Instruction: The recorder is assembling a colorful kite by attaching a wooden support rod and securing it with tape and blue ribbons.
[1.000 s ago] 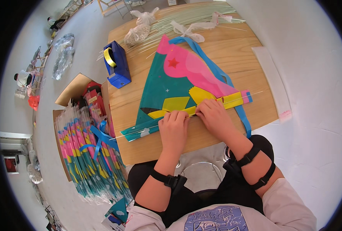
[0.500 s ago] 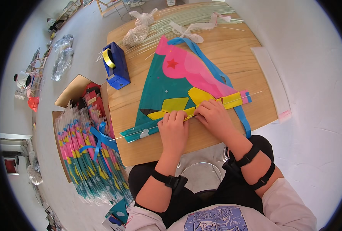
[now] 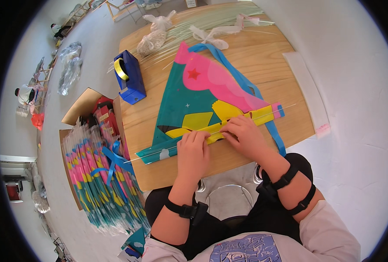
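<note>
A teal, pink and yellow film kite (image 3: 172, 105) lies flat on the wooden table in front of me. Its near edge is folded over a thin white rod (image 3: 135, 160), whose ends stick out past both sides of the film. My left hand (image 3: 193, 153) has its fingers closed on this folded edge, left of the middle. Just to its right, my right hand (image 3: 245, 136) grips the yellow part of the same edge, thumb below and fingertips on top. A blue ribbon tail (image 3: 233, 72) runs from the far tip behind the kite and hangs out at the near right.
At the table's left edge stands a blue tape dispenser (image 3: 132, 78) with yellow tape. Many thin rods (image 3: 215, 18) and knotted plastic bags (image 3: 153, 40) lie at the far side. Left of the table, a cardboard box (image 3: 82, 105) holds packed kites (image 3: 100, 174).
My left hand has slid a little left and nearer along the folded edge. The right hand has shifted slightly, staying at the edge. The kite lies nearly as before.
</note>
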Motion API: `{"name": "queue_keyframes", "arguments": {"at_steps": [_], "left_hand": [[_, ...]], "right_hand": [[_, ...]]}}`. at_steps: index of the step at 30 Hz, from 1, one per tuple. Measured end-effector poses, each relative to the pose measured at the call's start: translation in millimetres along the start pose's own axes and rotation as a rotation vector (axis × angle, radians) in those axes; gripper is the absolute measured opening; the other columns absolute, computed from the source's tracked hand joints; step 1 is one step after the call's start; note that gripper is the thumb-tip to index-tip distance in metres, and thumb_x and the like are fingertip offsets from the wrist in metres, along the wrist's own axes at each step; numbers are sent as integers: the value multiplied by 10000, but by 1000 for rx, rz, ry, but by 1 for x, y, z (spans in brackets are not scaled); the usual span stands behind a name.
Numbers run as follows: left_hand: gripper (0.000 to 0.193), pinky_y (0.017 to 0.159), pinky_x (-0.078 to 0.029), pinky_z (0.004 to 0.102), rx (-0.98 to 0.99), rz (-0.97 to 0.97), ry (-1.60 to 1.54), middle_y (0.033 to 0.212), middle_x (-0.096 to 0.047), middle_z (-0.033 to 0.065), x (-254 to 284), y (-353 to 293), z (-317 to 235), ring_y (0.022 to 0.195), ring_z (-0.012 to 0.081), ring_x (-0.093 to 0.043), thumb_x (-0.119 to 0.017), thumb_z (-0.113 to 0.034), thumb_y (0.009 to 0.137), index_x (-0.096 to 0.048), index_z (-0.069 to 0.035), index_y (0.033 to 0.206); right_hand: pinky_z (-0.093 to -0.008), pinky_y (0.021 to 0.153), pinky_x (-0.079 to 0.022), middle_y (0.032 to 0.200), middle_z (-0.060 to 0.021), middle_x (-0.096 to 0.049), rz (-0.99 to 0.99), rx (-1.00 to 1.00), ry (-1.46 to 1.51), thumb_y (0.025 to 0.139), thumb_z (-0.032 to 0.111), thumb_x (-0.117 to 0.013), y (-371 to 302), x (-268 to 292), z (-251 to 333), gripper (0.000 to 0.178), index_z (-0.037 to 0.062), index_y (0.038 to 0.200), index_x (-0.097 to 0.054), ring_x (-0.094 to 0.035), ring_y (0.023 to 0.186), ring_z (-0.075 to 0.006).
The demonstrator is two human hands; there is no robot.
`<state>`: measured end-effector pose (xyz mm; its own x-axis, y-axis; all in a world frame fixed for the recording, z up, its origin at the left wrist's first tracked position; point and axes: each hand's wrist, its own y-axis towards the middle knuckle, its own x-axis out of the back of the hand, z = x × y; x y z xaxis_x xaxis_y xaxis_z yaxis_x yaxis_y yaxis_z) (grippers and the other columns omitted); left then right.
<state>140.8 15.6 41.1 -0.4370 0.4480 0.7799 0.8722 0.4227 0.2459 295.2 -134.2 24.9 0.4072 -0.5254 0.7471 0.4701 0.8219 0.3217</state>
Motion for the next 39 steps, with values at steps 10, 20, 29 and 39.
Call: {"name": "queue_keyframes", "arguments": {"at_steps": [10,20,29,39], "left_hand": [[252,900,-466,466,-39,-28,57,1064,-668,58,-7,-5,8,1073,324,-626,-788,-87,856,-707,-114,1093],[544,1203,-402,500,-143,166,361,1393,-610,163,9,-35,-29,1369,343,-557,-725,-164,921,-609,-56,1442],[471,1190,-430,521,-127,268,249,1422,-631,152,87,-60,-38,1388,365,-565,-671,-128,971,-620,-71,1435],[300,914,-582,339,263,123,-463,1243,-740,114,137,-181,3,1055,210,-747,-621,-87,1077,-654,-9,1365]], "right_hand": [[-430,892,-498,959,-22,-676,-14,18,-34,816,91,-789,-3,-3,4,85,117,892,-761,-650,1019,-261],[-416,869,-536,987,-57,-727,-49,105,-73,855,93,-791,-10,12,10,135,107,989,-786,-678,987,-284],[-353,825,-531,972,-103,-703,-405,67,895,1076,251,-657,-8,137,86,242,24,1035,-730,-663,917,-232],[-425,692,-515,943,-121,-735,114,884,1607,1153,460,-517,-97,288,262,555,56,785,-617,-657,767,-259]]}}
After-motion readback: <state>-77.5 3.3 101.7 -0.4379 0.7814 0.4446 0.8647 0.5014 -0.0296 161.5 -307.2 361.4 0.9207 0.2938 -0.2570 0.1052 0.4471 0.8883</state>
